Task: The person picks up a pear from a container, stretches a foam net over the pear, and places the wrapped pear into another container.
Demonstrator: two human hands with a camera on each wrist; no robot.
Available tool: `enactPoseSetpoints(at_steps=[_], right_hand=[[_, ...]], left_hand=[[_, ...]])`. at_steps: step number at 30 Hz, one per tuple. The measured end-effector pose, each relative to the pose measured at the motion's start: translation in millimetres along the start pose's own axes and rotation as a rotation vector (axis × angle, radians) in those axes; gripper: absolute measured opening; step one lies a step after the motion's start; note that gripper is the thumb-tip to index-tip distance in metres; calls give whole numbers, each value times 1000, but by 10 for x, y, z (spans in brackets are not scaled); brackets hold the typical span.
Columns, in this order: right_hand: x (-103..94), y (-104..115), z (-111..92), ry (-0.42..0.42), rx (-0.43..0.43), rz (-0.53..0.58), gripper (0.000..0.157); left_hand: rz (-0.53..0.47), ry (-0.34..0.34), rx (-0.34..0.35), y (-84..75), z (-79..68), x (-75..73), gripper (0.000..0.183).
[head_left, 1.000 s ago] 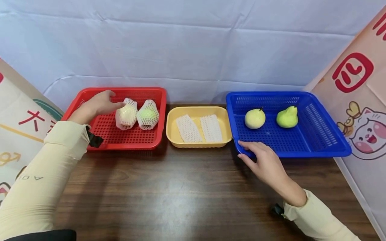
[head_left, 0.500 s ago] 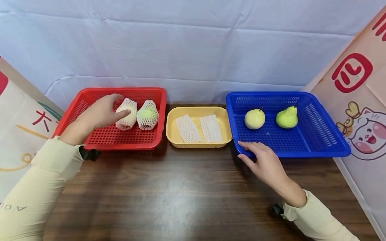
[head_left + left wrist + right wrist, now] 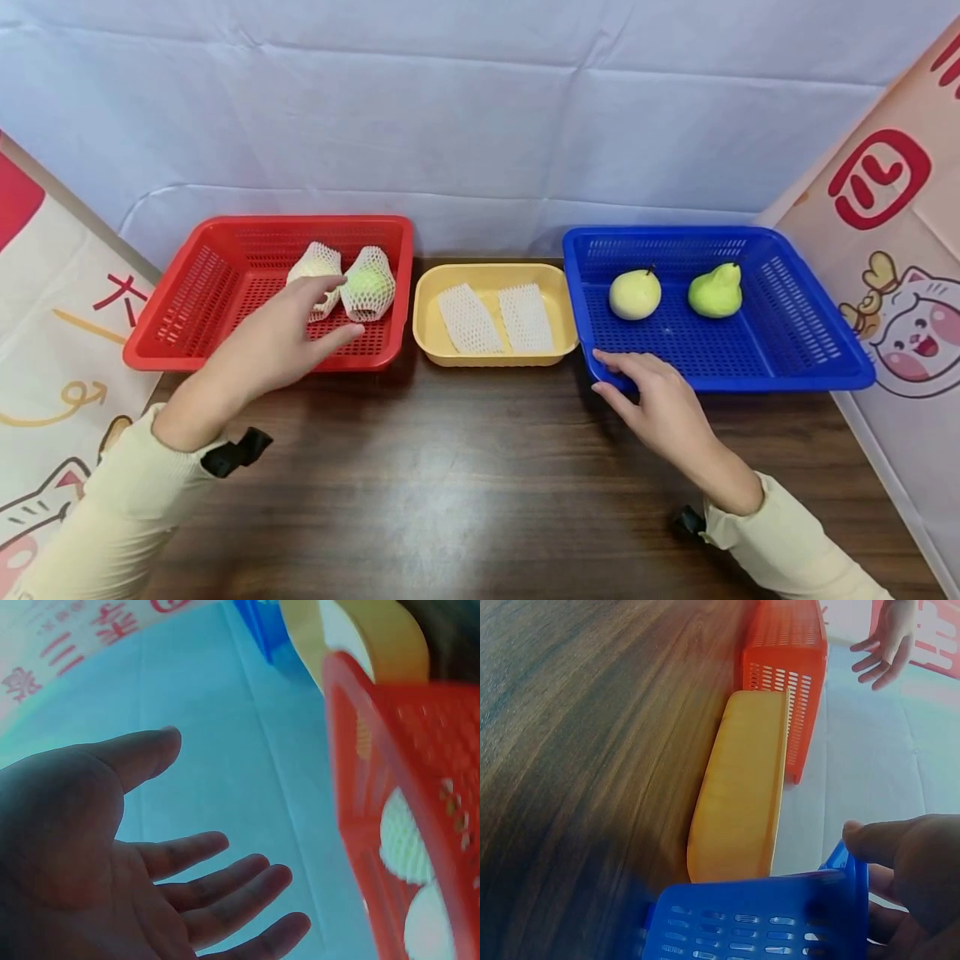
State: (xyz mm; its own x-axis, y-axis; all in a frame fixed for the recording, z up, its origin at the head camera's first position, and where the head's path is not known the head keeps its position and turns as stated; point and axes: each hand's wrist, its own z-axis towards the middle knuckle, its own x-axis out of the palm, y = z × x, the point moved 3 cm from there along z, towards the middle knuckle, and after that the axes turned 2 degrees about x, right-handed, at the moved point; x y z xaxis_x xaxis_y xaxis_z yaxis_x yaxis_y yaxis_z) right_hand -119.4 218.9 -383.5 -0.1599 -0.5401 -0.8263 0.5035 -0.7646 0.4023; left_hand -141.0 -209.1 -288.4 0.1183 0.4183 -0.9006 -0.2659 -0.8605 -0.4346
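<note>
My left hand (image 3: 273,342) hangs over the front rim of the red basket (image 3: 172,329), fingers spread and slightly bent, holding nothing; the left wrist view shows its bare palm (image 3: 82,847). Behind it lie two pears in white foam nets: a pale one (image 3: 318,258), partly hidden by the fingers, and a green one (image 3: 368,287). At the near left corner of the blue basket (image 3: 720,385), my right hand (image 3: 663,408) grips the rim between thumb and fingers. Inside that basket sit a round yellowish pear (image 3: 634,295) and a green pear (image 3: 716,291), both bare.
Between the baskets stands a yellow tray (image 3: 495,360) with two flat white foam nets, one on the left (image 3: 470,320) and one on the right (image 3: 526,318). All containers rest on a brown wooden table (image 3: 450,483). A pale cloth (image 3: 480,125) hangs behind, with printed panels at both sides.
My left hand has moved rightward and nearer to me, from over the red basket's left part to its front rim. The right hand stays at the blue basket's corner.
</note>
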Motion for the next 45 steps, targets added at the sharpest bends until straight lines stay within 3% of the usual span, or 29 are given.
enactPoseSetpoints(at_steps=[11, 17, 21, 27, 34, 40, 45], right_hand=[[-5, 8, 8, 6, 6, 4, 43], [-8, 8, 11, 5, 6, 6, 43], [-12, 10, 17, 1, -1, 0, 43], [-21, 9, 33, 19, 10, -6, 42], [-51, 8, 89, 89, 51, -8, 38], [-174, 5, 228, 172, 83, -21, 31], [-403, -81, 465, 139, 80, 36, 26]], left_hand=[[36, -7, 96, -106, -117, 403, 70], [75, 12, 84, -88, -114, 650, 70], [116, -16, 76, -78, -115, 761, 65], [147, -65, 47, -66, -115, 825, 47], [159, -130, 76, -42, -99, 847, 32], [153, -116, 61, -16, -78, 874, 30], [160, -102, 54, -14, -64, 894, 29]])
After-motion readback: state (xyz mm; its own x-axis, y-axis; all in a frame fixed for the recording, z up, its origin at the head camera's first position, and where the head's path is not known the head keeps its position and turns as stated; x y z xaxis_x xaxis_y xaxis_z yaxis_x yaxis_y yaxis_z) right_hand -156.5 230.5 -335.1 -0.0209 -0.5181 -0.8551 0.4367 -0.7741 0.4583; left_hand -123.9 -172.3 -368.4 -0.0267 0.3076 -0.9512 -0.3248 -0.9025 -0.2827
